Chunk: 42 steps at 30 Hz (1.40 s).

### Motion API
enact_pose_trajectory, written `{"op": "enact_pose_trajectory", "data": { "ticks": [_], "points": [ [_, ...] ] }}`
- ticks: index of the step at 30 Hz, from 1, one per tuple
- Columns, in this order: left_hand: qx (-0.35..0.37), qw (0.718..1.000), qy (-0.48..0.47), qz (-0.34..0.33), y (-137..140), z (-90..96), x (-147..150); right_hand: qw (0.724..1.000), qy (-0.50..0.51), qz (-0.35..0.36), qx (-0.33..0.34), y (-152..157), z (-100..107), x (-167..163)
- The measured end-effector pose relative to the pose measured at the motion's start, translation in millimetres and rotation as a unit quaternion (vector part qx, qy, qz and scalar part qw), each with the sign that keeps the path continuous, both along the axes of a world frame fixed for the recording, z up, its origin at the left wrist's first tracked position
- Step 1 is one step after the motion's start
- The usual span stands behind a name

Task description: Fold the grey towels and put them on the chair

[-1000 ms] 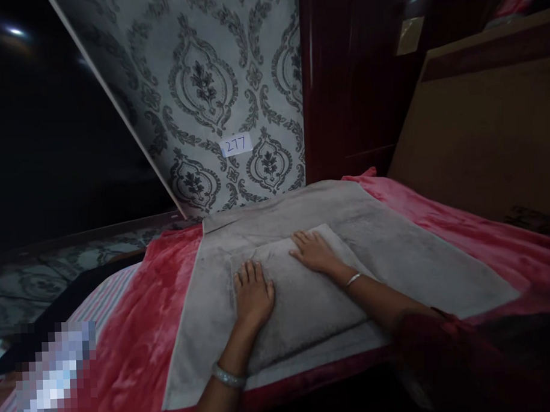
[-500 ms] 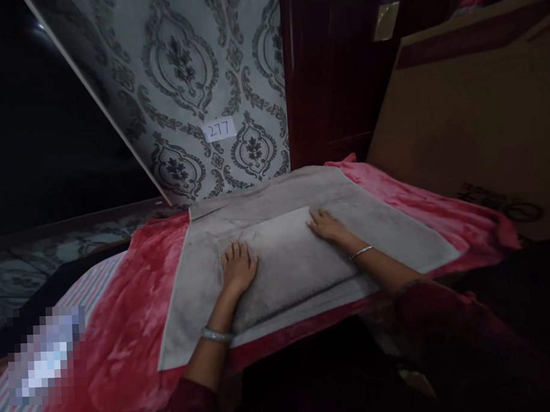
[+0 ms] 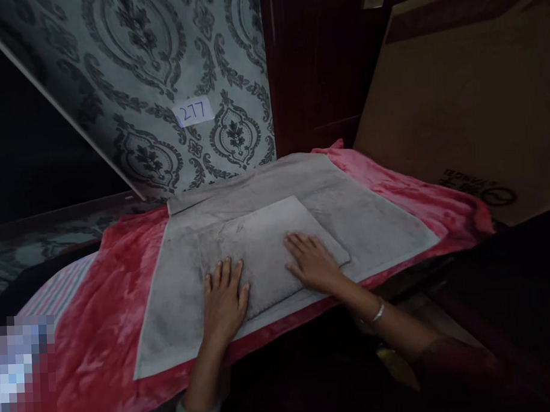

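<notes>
A folded grey towel (image 3: pixel 267 254) lies flat on a larger spread grey cloth (image 3: pixel 165 312). My left hand (image 3: pixel 225 301) rests palm down on the folded towel's left part, fingers spread. On its right part lies my right hand (image 3: pixel 312 262), also flat with the fingers stretched out. Neither hand grips anything. Under the spread cloth is a red and pink plush blanket (image 3: pixel 107 314), which shows on both sides and along the near edge.
A large cardboard box (image 3: pixel 452 103) leans at the right beside a dark red door (image 3: pixel 315 66). Patterned wallpaper (image 3: pixel 236 129) with a paper label (image 3: pixel 193 111) reading 277 stands behind. A dark panel (image 3: pixel 38 148) is at the left, above a striped cloth (image 3: pixel 64 288).
Both hands have slid toward me over the folded towel, the right one from its far edge to its middle right. The camera view has shifted a little.
</notes>
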<state>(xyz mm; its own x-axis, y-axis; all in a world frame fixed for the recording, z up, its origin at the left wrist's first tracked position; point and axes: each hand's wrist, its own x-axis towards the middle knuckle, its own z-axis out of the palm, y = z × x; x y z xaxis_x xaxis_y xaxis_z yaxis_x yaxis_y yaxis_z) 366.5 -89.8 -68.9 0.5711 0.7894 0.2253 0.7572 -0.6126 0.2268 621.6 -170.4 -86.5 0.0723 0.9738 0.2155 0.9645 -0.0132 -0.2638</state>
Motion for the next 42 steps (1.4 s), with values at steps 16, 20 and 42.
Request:
{"op": "enact_pose_trajectory", "data": {
  "ticks": [16, 20, 42],
  "points": [
    [-0.011, 0.995, -0.087, 0.046, 51, 45.2, 12, 0.995, 0.032, -0.009, 0.090, 43, 40, 54],
    [0.010, 0.993, -0.005, 0.116, 81, 51.2, 38, 0.994, -0.001, 0.108, 0.031, 115, 58, -40],
    [-0.047, 0.993, -0.046, 0.097, 100, 16.4, 24, 0.979, -0.020, -0.171, -0.107, 101, 35, 72]
  ]
}}
